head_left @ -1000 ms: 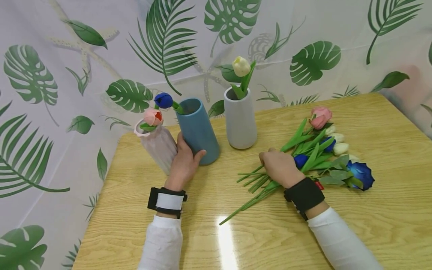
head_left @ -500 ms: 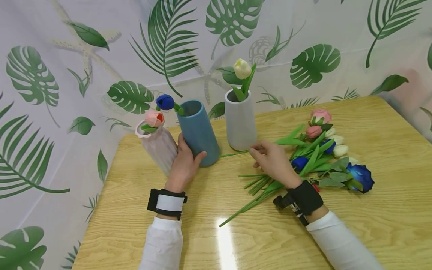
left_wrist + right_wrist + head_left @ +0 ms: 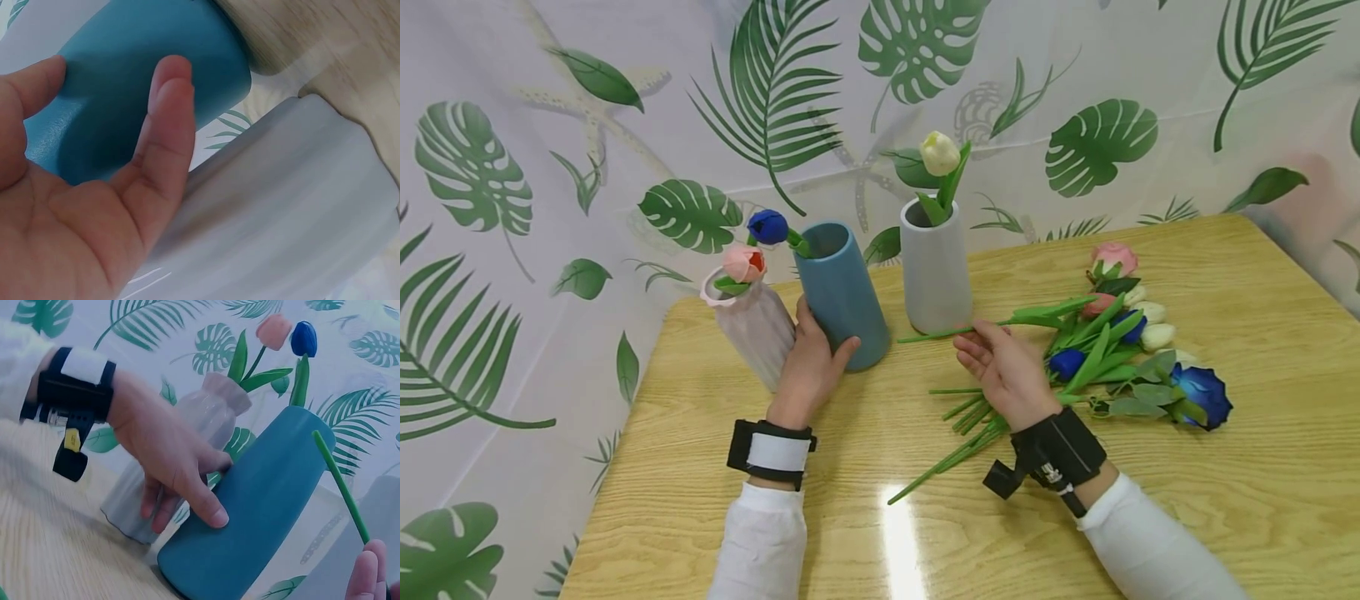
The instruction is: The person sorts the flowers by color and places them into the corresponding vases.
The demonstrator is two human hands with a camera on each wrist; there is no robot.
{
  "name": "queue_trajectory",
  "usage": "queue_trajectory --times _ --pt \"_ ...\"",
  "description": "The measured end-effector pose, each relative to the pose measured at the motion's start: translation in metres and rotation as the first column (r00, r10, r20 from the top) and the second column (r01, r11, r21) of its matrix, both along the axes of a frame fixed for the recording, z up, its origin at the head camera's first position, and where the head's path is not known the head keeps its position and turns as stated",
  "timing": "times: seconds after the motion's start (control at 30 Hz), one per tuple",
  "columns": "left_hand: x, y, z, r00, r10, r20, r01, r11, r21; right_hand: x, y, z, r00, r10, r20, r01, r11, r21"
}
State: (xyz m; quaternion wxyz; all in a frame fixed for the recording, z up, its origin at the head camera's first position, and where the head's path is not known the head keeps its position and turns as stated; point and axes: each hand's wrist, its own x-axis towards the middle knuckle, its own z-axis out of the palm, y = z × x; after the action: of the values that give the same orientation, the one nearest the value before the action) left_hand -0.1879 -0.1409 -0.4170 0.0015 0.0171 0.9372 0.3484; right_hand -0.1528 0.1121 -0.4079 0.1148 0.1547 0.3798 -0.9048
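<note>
Right hand lifting off bench, fingers pinching tulip stem, stem pointing left past fingers, pink bud lying right of them. Flower pile lying just right of hand. Left hand gripping blue vase, thumb curling round its base, blue tulip standing in it. Pink vase touching left of hand. Grey vase standing just beyond right fingers.

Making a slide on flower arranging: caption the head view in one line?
Left hand holds the blue vase while the right hand pinches a pink tulip's stem beside loose flowers.
</note>
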Motion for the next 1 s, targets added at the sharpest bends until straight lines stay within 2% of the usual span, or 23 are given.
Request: queue_trajectory --times 0.1,0.2,0.33,0.53,0.7,0.8,0.87,0.93,1.0 --pt "0.001 0.000 0.001 1.000 0.006 0.006 -0.006 1.000 0.000 0.000 0.001 0.001 0.997 0.007 0.076 -0.003 0.999 -0.047" --pt "0.001 0.001 0.002 1.000 0.005 0.009 -0.005 1.000 0.001 0.000 0.002 0.002 0.997 0.017 0.078 -0.014 0.999 -0.036" --pt "0.002 0.000 0.003 1.000 -0.001 0.006 0.001 1.000 -0.007 0.001 0.002 0.002 0.999 0.026 0.038 -0.026 1.000 -0.001" --pt "0.003 0.001 0.004 1.000 0.008 0.009 -0.007 0.998 -0.055 0.001 0.000 0.003 0.997 0.054 -0.054 -0.055 0.998 -0.012" --pt "0.005 -0.001 0.007 1.000 -0.008 0.016 0.010 0.995 -0.100 0.005 -0.004 0.007 0.989 0.073 -0.128 -0.065 0.996 0.062" --pt "0.007 -0.007 0.012 0.996 -0.043 0.084 0.054 0.990 -0.128 0.007 -0.007 0.010 0.986 0.053 -0.156 -0.039 0.995 0.090" --pt "0.009 -0.014 0.018 0.986 -0.085 0.144 0.107 0.983 -0.149 0.008 -0.009 0.011 0.986 0.039 -0.165 -0.024 0.996 0.088" --pt "0.011 -0.024 0.023 0.968 -0.150 0.203 0.186 0.967 -0.173 0.009 -0.010 0.012 0.986 0.033 -0.164 -0.021 0.997 0.074" --pt "0.013 -0.035 0.028 0.940 -0.218 0.262 0.273 0.942 -0.195 0.009 -0.010 0.013 0.987 0.031 -0.160 -0.021 0.998 0.066"
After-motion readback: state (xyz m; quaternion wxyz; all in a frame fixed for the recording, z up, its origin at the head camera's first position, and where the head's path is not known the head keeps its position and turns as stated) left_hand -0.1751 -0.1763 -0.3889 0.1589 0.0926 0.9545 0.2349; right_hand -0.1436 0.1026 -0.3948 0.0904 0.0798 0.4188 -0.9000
